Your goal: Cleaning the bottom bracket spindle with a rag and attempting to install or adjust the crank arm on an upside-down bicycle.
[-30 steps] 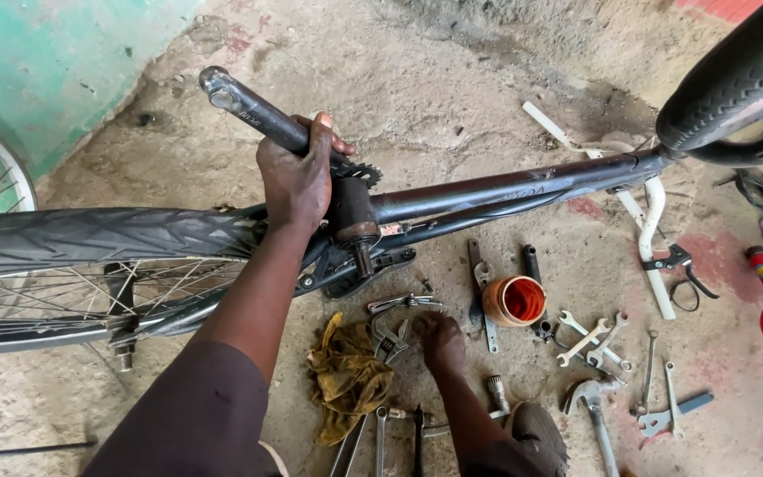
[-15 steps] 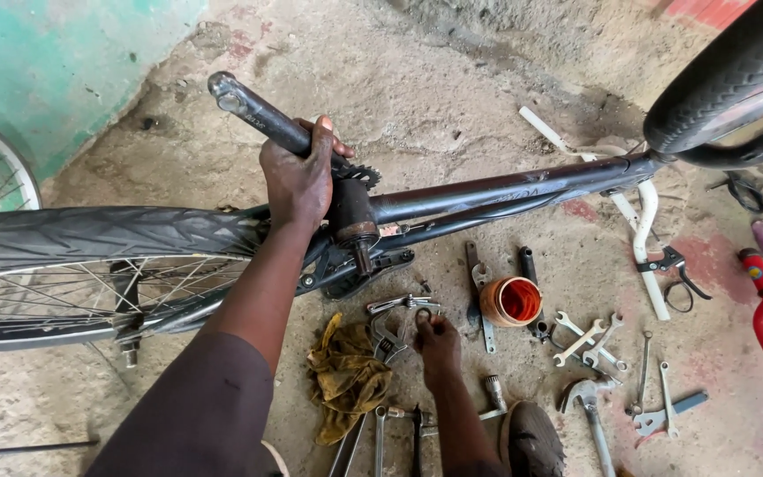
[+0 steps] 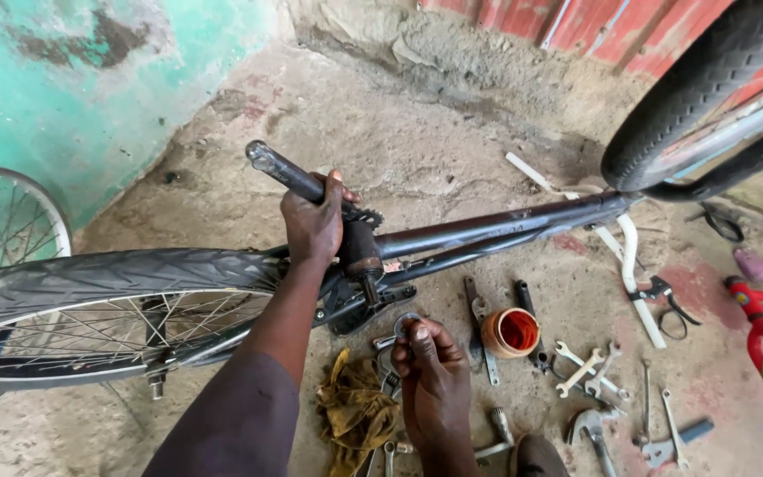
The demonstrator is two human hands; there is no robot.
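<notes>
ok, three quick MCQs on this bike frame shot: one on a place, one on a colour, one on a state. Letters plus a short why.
1. Where does the small round tub sit?
A. on the ground beside the spanners
B. on the tyre
C. in the left hand

2. What colour is that tub?
A. blue
B. orange
C. white

3. What is the left hand doing?
A. hanging free
B. lying flat on the ground
C. gripping the crank arm

Answers:
1 A, it stands on the concrete among the tools.
2 B, its wall and inside show orange.
3 C, the fingers wrap round the dark arm, while the right hand pinches a small metal ring.
</notes>
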